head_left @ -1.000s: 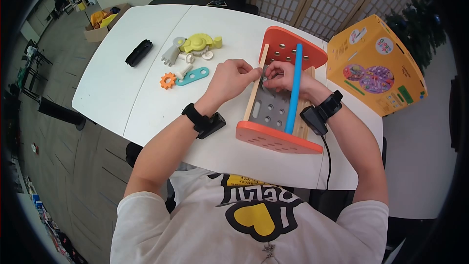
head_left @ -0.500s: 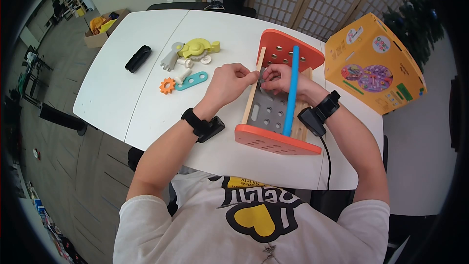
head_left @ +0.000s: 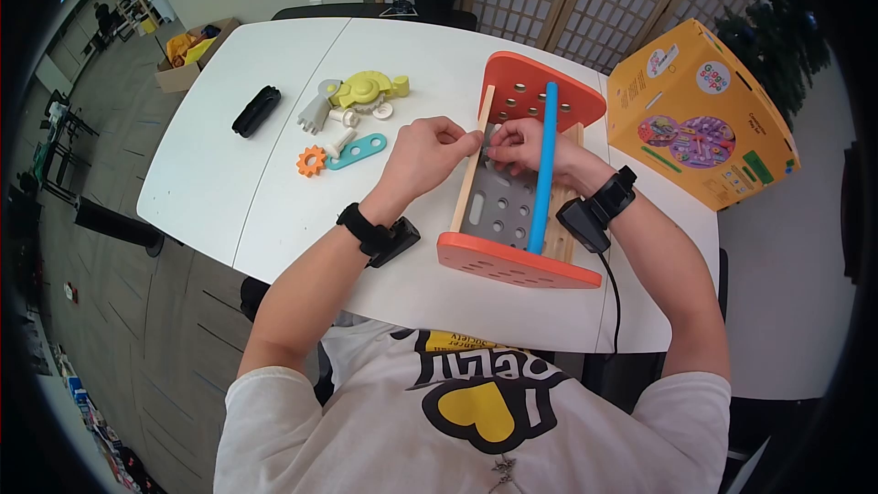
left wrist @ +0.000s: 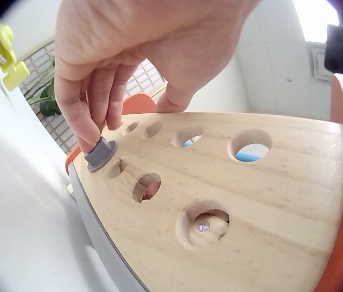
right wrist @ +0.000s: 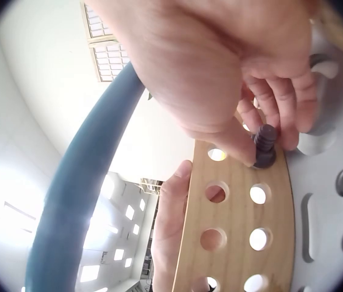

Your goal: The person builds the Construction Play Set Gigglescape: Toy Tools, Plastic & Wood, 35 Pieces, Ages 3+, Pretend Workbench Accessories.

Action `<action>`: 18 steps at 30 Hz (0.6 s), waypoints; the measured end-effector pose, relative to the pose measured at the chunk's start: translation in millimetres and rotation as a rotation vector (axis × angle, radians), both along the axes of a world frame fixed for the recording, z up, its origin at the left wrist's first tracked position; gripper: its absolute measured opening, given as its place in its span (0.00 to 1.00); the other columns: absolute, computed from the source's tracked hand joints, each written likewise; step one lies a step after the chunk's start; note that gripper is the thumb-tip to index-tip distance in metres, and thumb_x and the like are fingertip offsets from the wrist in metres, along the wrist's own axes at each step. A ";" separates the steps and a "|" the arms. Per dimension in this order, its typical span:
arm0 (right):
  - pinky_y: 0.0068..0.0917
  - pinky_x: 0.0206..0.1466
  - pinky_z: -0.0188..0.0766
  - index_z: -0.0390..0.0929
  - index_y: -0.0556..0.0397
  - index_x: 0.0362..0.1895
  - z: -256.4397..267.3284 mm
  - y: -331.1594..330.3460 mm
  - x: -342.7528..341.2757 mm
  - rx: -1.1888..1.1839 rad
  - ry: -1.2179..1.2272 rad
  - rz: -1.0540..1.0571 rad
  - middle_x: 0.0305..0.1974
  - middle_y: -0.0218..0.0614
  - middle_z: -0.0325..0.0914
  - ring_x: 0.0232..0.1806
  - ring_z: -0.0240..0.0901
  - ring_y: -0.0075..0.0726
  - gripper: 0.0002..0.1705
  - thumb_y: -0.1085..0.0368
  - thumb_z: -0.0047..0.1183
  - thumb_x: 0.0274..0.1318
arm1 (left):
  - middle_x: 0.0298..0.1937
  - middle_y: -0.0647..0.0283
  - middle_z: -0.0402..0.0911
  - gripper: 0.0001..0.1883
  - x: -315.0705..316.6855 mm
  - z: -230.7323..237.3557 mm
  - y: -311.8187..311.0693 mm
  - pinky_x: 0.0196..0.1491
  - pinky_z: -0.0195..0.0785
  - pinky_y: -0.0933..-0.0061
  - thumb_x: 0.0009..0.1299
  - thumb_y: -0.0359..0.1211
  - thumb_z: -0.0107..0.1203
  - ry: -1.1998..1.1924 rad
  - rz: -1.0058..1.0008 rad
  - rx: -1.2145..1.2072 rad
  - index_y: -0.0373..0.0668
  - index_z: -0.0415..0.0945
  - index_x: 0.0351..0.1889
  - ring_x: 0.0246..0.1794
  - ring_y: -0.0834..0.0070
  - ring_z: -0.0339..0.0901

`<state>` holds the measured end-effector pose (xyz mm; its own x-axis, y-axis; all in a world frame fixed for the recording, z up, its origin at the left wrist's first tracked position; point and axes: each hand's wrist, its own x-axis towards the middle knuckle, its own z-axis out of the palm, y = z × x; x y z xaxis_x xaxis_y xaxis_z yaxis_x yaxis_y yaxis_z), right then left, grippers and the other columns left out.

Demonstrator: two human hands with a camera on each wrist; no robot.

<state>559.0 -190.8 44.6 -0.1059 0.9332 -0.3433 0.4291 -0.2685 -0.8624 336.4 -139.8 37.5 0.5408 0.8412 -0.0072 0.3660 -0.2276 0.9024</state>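
Observation:
A toy toolbox with orange-red ends (head_left: 521, 261), a blue rod handle (head_left: 543, 174) and wooden sides stands before me. My left hand (head_left: 430, 157) reaches over its left wooden side (left wrist: 269, 194); the thumb rests on the top edge, and the curled fingers hold a grey flanged plastic piece (left wrist: 101, 154) against the outer face. My right hand (head_left: 532, 148) is inside, under the rod. Its thumb and fingers close around the dark grey threaded end of a bolt (right wrist: 265, 145) by the holed wood, near the grey holed base (right wrist: 326, 201).
Left of the toolbox lie an orange gear (head_left: 311, 161), a teal holed strip (head_left: 357, 152), a pale bolt (head_left: 339, 142) and a yellow-grey toy saw (head_left: 366, 88). A black case (head_left: 257, 111) is farther left. A yellow box (head_left: 700, 119) stands at the right.
My right fingers have shifted slightly towards the wooden side around the bolt. The left hand keeps its place at the panel. The head view has moved a little.

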 end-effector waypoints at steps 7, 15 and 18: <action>0.22 0.40 0.78 0.79 0.57 0.48 5.1 2.4 -3.2 -0.186 0.051 -0.100 0.37 0.32 0.82 0.39 0.81 0.24 0.15 0.56 0.58 0.71 | 0.37 0.55 0.88 0.24 -0.8 3.4 -1.9 0.46 0.75 0.72 0.72 0.48 0.63 0.010 0.005 0.009 0.31 0.85 0.44 0.38 0.73 0.84; 0.23 0.41 0.78 0.78 0.57 0.48 5.1 4.6 -0.3 -0.154 -0.006 -0.005 0.40 0.32 0.81 0.41 0.81 0.24 0.16 0.56 0.60 0.70 | 0.36 0.55 0.88 0.24 -0.4 2.5 -2.4 0.46 0.75 0.71 0.72 0.48 0.63 0.011 0.011 0.014 0.31 0.85 0.44 0.38 0.72 0.84; 0.24 0.41 0.78 0.78 0.58 0.48 7.4 4.3 -2.2 -0.273 0.070 -0.093 0.41 0.33 0.82 0.42 0.81 0.25 0.16 0.58 0.62 0.68 | 0.37 0.55 0.88 0.24 -0.5 3.1 -2.6 0.46 0.75 0.71 0.72 0.48 0.63 0.016 0.011 0.011 0.31 0.85 0.45 0.39 0.72 0.84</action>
<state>556.8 -186.5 52.0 -0.0559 0.8143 -0.5778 0.3340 -0.5301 -0.7794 336.0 -142.4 40.5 0.5311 0.8473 -0.0062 0.3833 -0.2336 0.8936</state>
